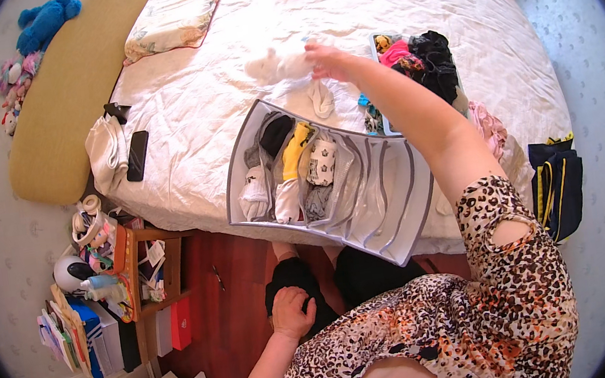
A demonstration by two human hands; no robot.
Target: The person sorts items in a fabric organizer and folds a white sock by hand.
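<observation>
My right hand (330,62) reaches out over the bed beside a pile of white socks (280,65), blurred by glare; whether it grips any of them is unclear. My left hand (293,312) rests on my knee with nothing visible in it. Between my arms, at the bed's near edge, lies a grey-edged fabric drawer organizer (413,199). Its left compartments hold rolled socks: black socks (276,136), yellow socks (297,150) and white patterned socks (322,161). One loose white sock (321,99) lies just beyond the organizer.
A pale blue bin (374,49) of dark and pink clothing stands beyond my right forearm. Pink fabric (488,126) lies right of it. A smartphone (137,156) and folded white cloth (108,152) lie at the bed's left. A cluttered wooden nightstand (133,275) stands beside the bed.
</observation>
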